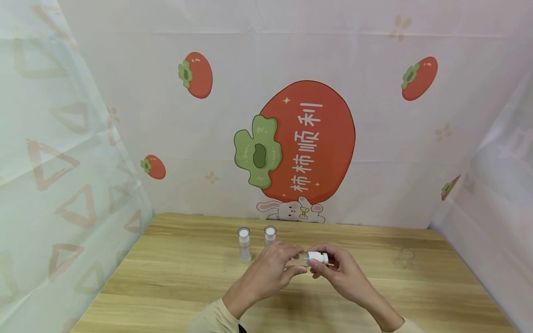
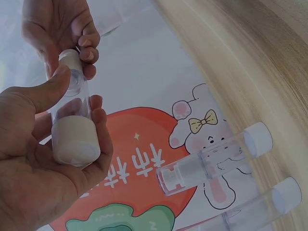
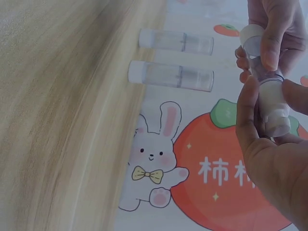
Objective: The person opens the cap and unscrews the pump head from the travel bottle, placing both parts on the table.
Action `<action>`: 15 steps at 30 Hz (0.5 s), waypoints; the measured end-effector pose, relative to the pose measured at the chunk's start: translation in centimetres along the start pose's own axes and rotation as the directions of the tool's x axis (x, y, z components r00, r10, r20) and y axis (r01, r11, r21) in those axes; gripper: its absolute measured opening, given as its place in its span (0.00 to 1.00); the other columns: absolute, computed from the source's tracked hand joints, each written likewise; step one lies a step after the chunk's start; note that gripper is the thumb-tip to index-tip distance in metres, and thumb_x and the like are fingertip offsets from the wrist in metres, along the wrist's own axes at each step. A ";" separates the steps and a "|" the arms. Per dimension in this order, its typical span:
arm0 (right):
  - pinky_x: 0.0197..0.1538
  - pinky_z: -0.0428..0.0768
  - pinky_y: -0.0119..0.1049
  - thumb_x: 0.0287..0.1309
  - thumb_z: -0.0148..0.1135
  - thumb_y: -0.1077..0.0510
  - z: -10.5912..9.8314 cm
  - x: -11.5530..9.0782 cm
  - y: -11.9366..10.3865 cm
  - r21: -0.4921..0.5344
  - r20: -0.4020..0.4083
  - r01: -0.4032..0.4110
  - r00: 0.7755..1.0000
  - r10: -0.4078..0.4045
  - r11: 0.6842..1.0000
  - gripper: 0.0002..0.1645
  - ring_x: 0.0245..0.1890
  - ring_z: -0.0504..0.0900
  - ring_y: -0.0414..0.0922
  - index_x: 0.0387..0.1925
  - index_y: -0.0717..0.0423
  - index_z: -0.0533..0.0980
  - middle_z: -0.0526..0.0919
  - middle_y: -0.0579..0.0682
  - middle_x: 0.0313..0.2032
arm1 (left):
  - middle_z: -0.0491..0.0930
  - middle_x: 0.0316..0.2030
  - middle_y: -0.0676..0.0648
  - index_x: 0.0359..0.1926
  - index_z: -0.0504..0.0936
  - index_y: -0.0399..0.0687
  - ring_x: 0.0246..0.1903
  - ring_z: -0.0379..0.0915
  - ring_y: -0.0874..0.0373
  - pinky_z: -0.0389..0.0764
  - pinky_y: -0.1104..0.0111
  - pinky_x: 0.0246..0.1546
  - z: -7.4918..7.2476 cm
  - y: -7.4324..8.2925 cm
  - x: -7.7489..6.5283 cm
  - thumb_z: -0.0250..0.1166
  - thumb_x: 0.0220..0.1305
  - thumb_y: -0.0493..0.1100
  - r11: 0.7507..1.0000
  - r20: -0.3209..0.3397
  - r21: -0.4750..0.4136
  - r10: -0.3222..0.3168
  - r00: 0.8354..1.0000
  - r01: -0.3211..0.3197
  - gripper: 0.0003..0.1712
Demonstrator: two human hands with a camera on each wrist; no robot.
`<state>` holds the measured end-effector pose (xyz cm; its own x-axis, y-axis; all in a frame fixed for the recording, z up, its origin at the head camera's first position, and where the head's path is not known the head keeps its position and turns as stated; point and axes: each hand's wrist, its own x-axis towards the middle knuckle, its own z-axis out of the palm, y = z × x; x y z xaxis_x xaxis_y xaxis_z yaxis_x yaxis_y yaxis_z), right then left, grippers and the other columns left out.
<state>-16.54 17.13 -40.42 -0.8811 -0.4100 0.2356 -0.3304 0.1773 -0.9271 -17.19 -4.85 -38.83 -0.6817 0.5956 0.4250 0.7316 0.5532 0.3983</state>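
Observation:
My left hand (image 1: 270,268) grips the clear body of a small pump bottle (image 2: 76,139), its fingers wrapped round the side near the white base. At the other end, my right hand (image 1: 339,273) pinches the white pump head (image 3: 273,98) between thumb and fingers. The bottle lies roughly level between both hands in the head view. The pump head is at the bottle's mouth; whether it is screwed tight I cannot tell. Left of the hands stand two similar capped bottles, one in full view (image 1: 244,247) and another (image 1: 270,233) partly hidden behind my left hand.
A clear cap (image 1: 405,255), faint against the wood, lies on the right part of the table (image 1: 187,277). Behind the table rises a cloth backdrop (image 1: 374,185) printed with persimmons and a rabbit. Cloth side walls (image 1: 50,115) flank the table.

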 end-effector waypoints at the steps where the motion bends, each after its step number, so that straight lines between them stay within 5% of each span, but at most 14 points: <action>1: 0.38 0.86 0.41 0.68 0.64 0.61 0.0 0.0 0.0 0.000 0.003 0.005 1.000 -0.005 1.000 0.18 0.34 0.85 0.50 0.52 0.72 0.75 0.80 0.61 0.40 | 0.87 0.42 0.53 0.53 0.85 0.44 0.42 0.79 0.61 0.78 0.72 0.45 0.0 0.0 0.0 0.71 0.65 0.47 1.000 0.004 -0.002 -0.006 1.000 0.006 0.19; 10: 0.42 0.86 0.44 0.65 0.67 0.63 -0.3 -0.4 0.3 0.044 0.022 0.036 0.999 -0.037 0.998 0.17 0.38 0.84 0.56 0.52 0.68 0.75 0.77 0.63 0.44 | 0.86 0.39 0.55 0.54 0.86 0.45 0.41 0.79 0.62 0.78 0.71 0.44 0.1 -0.1 0.1 0.71 0.65 0.49 0.996 0.045 -0.050 -0.067 0.997 0.069 0.20; 15: 0.44 0.86 0.43 0.67 0.65 0.62 -0.4 -0.3 0.2 0.039 -0.003 0.043 0.999 -0.043 0.998 0.13 0.39 0.84 0.49 0.49 0.66 0.77 0.78 0.62 0.44 | 0.86 0.38 0.56 0.52 0.87 0.46 0.40 0.78 0.65 0.78 0.73 0.43 0.3 -0.3 0.2 0.72 0.65 0.48 0.994 0.046 -0.081 -0.069 0.997 0.072 0.18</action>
<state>-16.48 17.60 -40.56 -0.8671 -0.4148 0.2760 -0.3544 0.1243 -0.9268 -17.52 -4.70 -39.07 -0.7295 0.5823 0.3589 0.6780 0.5460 0.4921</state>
